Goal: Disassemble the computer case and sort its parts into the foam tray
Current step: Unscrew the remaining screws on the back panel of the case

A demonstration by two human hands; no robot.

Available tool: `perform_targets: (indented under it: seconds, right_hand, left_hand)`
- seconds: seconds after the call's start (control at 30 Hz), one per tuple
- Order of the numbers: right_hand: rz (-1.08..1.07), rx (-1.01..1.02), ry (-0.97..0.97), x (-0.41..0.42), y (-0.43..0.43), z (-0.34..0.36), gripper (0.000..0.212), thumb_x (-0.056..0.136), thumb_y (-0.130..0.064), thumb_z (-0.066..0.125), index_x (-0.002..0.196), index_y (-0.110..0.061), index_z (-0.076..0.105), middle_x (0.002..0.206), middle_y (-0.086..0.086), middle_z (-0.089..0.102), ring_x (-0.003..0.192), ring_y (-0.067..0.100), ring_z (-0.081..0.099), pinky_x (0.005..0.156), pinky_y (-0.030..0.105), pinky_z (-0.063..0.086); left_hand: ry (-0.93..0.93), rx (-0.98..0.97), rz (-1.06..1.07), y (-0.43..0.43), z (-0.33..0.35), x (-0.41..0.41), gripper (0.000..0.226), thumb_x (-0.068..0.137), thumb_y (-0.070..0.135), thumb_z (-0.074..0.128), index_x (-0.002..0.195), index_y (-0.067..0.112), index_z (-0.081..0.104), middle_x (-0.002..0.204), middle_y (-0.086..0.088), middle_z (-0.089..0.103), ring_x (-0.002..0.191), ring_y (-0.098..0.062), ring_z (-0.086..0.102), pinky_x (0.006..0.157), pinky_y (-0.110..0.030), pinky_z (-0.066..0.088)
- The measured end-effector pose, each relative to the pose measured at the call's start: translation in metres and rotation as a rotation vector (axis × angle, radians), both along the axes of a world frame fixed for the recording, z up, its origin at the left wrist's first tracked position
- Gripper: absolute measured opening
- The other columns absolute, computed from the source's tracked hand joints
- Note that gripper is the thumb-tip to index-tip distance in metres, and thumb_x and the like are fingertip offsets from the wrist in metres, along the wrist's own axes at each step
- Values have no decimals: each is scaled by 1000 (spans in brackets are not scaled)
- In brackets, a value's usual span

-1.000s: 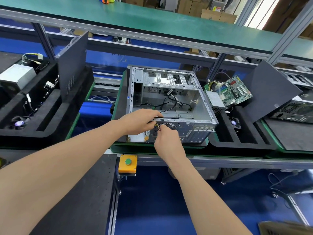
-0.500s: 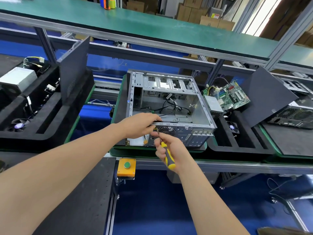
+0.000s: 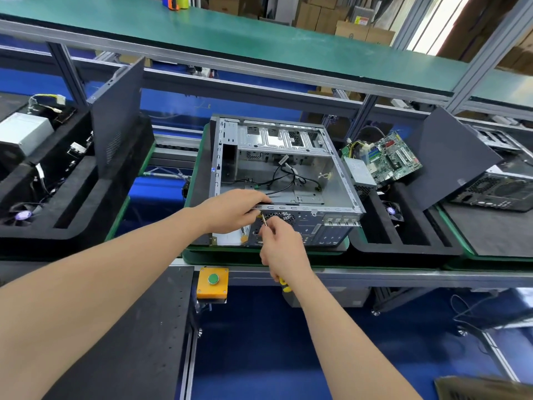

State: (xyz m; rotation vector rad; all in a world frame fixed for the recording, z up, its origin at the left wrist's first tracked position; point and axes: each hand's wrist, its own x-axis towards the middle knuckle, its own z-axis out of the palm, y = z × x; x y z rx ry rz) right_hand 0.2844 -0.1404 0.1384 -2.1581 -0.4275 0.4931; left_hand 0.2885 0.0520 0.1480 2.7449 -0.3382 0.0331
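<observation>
A long green-topped shelf (image 3: 259, 39) spans above a blue floor (image 3: 259, 342), with cardboard boxes (image 3: 326, 15) stacked behind.

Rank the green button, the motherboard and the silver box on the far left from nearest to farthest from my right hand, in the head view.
1. Green button, just below-left of the right hand.
2. Motherboard, back right.
3. Silver box, far left.

You have no writing here that can be read. The yellow label (image 3: 362, 21) on a cardboard box (image 3: 350, 31) at the back is too small to make out. The printing on the circuit board (image 3: 389, 157) is a blur. The white sticker (image 3: 227, 240) on the near face of the computer case (image 3: 288, 140) shows no legible characters.
</observation>
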Motion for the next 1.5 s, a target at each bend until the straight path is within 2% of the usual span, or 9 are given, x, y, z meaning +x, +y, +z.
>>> perform_targets:
  seconds: [0.1, 0.23, 0.37, 0.43, 0.57, 0.97, 1.1, 1.37, 1.5]
  right_hand:
    - [29, -399, -467, -9, 3, -7, 4, 108, -19, 42, 110, -23, 42, 72, 3, 51, 62, 28, 50, 56, 37, 34]
    - [-75, -378, -540, -9, 4, -17, 9, 110, -31, 42, 107, -25, 49, 76, 1, 56, 71, 30, 52, 60, 39, 40]
    - [-64, -50, -179, 2, -1, -13, 27, 105, -31, 42, 96, -21, 66, 69, 4, 69, 63, 26, 62, 59, 38, 53]
    - [-110, 160, 191, 8, -1, -10, 33, 104, -23, 41, 102, -16, 73, 62, 4, 66, 46, 23, 55, 50, 33, 48]
    - [-168, 518, 776, 11, 3, -2, 26, 105, -22, 52, 106, -4, 71, 64, 4, 56, 48, 16, 47, 45, 26, 39]
    - [-334, 720, 1164, 26, 25, 12, 20, 106, -23, 57, 103, -11, 72, 64, -3, 60, 36, 6, 34, 34, 17, 27]
    - [-348, 603, 968, 27, 28, 9, 18, 105, -23, 57, 107, -10, 68, 69, 1, 70, 37, 6, 35, 34, 18, 25]
    - [-255, 134, 169, 15, 28, 1, 26, 102, -25, 52, 91, -16, 74, 65, 6, 75, 36, 6, 48, 43, 24, 39]
    - [-244, -32, -191, 7, 34, 0, 31, 96, -25, 53, 70, -10, 61, 65, 6, 67, 66, 19, 62, 55, 35, 48]
  left_hand:
    - [8, -3, -3, 1, 0, 0, 39, 105, 20, 44, 144, 19, 50, 136, 2, 60, 121, -15, 55, 102, -30, 43]
    - [3, -7, -5, 1, 0, -1, 39, 105, 20, 43, 144, 20, 51, 134, 3, 61, 118, -12, 55, 96, -25, 41]
    - [2, -3, 8, 1, 0, -2, 40, 105, 21, 43, 144, 19, 50, 135, 3, 61, 118, -12, 56, 93, -22, 39]
    - [2, 0, 18, 1, 0, -2, 41, 104, 22, 44, 144, 19, 50, 136, 3, 61, 119, -12, 56, 96, -23, 41]
    - [4, -17, 40, 1, 1, -3, 41, 103, 22, 46, 143, 22, 52, 132, 5, 63, 114, -11, 58, 90, -24, 42]
    - [81, -83, 72, 4, 4, -3, 62, 84, 2, 55, 142, 25, 54, 135, 5, 63, 121, -13, 57, 94, -28, 46]
    - [63, -85, 79, 4, 4, -2, 56, 89, 14, 65, 142, 25, 54, 138, 5, 62, 126, -14, 55, 101, -30, 44]
    - [90, -99, 92, 1, 5, -5, 58, 85, 8, 58, 140, 27, 53, 134, 5, 63, 121, -16, 56, 98, -40, 49]
    - [85, -108, 108, -1, 5, -6, 60, 84, 7, 57, 140, 29, 54, 133, 8, 64, 120, -15, 57, 97, -38, 49]
